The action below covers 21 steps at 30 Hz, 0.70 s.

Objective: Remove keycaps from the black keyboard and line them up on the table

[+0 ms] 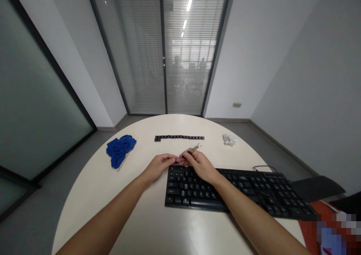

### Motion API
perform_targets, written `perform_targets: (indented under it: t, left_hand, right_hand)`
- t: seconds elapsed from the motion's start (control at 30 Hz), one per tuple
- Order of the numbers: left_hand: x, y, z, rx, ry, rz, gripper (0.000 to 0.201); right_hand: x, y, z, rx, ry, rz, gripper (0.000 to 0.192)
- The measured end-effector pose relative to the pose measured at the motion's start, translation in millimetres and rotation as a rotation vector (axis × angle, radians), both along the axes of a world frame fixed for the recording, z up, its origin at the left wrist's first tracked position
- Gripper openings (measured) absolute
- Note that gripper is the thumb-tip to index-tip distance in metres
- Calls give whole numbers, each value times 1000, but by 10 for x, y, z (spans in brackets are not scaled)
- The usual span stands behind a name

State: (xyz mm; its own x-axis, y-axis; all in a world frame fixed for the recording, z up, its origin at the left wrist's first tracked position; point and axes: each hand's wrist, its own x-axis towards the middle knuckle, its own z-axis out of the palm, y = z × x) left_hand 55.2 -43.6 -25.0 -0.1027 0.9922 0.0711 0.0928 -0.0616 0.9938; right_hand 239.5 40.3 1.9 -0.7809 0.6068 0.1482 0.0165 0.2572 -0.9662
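A black keyboard [203, 202] lies on the round table, and both hands meet over its upper left corner. My right hand [201, 165] is closed around a keycap puller [195, 148], whose thin metal prongs point away from me. Thumb and fingers of my left hand [160, 165] are pinched together on a small dark piece, which looks like a keycap [176, 162]; the fingers partly hide it. Beyond the hands, a row of removed black keycaps [180, 137] stretches across the table, with a few forming a second short row at its left end.
The pale round table [146, 225] holds a blue cloth [120, 149] with a thin wooden stick [123, 162] at left. A crumpled white tissue [229, 139] sits at right. The keyboard's cable [265, 166] curls behind it. A dark chair [318, 187] stands beyond the right edge.
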Motion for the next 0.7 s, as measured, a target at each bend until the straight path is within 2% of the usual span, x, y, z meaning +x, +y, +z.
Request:
perform_targets:
  t: [0.13, 0.23, 0.33, 0.47, 0.57, 0.7]
  left_hand:
    - [-51, -7, 17, -45, -82, 17, 33]
    - [-61, -16, 18, -25, -34, 126, 36]
    - [-68, -31, 10, 77, 230, 250, 28]
    - [-89, -59, -18, 241, 635, 247, 14]
    - [-105, -63, -60, 247, 741, 212, 21]
    - [-132, -52, -110, 234, 776, 192, 31]
  right_hand:
    - [28, -43, 30, 45, 7, 57, 41]
    - [35, -63, 43, 69, 5, 48, 41]
    - [28, -57, 42, 68, 3, -15, 41]
    - [15, -35, 26, 54, 7, -63, 41]
    - [10, -27, 17, 53, -1, -63, 41]
    - [8, -25, 9, 56, -2, -52, 41]
